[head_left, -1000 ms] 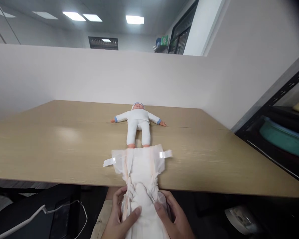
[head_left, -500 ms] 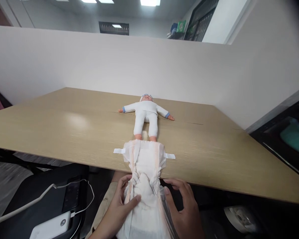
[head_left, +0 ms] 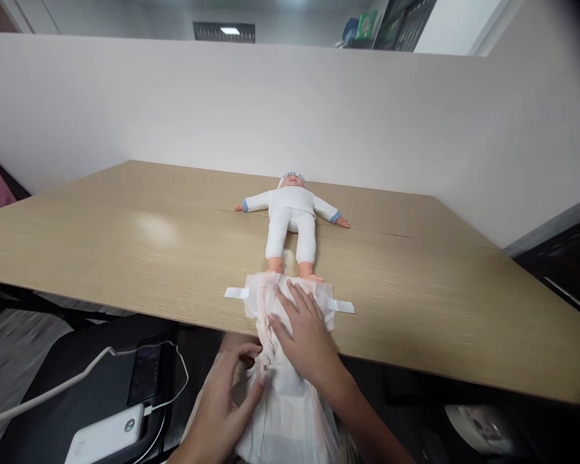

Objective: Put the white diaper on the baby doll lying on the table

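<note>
A white diaper (head_left: 258,298) lies opened over the near edge of the wooden table (head_left: 125,258), its tape tabs spread to both sides and its lower half hanging toward my lap. My right hand (head_left: 302,328) lies flat on the diaper's upper part, fingers stretched out. My left hand (head_left: 227,399) grips the hanging part below the table edge, thumb and fingers pinched on the fabric. A baby doll (head_left: 292,216) in white clothes lies on its back just beyond the diaper, feet toward me, arms spread.
A white partition wall (head_left: 270,109) runs behind the table. On the left below the table are a white power bank (head_left: 104,438) with a white cable and a phone (head_left: 142,377) on a dark surface. A dark shelf (head_left: 560,264) stands at the right.
My right hand has left the diaper's hanging part and moved up onto the table, where it lies flat on the diaper. The view has tilted down and to the left.
</note>
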`<state>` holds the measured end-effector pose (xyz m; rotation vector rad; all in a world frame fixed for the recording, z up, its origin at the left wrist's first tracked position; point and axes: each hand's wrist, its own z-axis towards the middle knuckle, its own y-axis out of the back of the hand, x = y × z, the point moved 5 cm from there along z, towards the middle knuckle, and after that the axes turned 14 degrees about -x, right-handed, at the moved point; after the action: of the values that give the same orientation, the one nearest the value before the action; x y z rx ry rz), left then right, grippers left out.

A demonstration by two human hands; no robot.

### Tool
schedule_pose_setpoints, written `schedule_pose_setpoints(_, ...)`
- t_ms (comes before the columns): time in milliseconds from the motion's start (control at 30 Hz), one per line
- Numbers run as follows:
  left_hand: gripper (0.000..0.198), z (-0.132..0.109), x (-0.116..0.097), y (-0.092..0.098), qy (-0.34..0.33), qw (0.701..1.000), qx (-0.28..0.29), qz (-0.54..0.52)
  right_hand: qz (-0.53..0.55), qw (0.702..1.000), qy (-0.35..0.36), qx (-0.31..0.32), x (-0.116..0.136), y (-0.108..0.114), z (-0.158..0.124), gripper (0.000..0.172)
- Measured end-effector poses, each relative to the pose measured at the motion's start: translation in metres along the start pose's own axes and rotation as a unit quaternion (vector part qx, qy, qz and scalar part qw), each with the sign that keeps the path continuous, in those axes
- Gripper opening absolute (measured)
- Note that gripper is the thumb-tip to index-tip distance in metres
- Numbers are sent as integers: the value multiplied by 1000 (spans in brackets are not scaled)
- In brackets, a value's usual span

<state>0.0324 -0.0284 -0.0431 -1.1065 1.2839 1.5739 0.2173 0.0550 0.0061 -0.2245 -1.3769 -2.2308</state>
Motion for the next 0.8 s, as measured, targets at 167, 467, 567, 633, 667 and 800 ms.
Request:
schedule_pose_setpoints(167, 16, 63, -34, 32, -280, 951, -63, 113, -34, 999, 13, -5, 3, -4, -13, 55)
schedule_pose_setpoints(467, 87, 241, -119, -56, -600, 698, 156, 359, -34, 999, 16, -27, 4, -2, -16, 54)
schedule_pose_setpoints(567, 115, 252, -122, -88, -631, 628, 243, 384, -32, 999, 17, -33, 2, -3, -17, 55)
schedule_pose_setpoints(633, 126, 252, -117, -101, -628, 612, 267, 399, -31, 999, 19, -36, 2, -3, -18, 56)
schedule_pose_setpoints(667, 130, 251, -114, -105, -628, 604, 279, 404, -31, 999, 21, -36, 2, -2, -18, 56)
schedule_pose_setpoints(800, 102, 249, -108, -113, -637, 596, 318, 371, -36, 999, 26, -17, 2, -1, -19, 60)
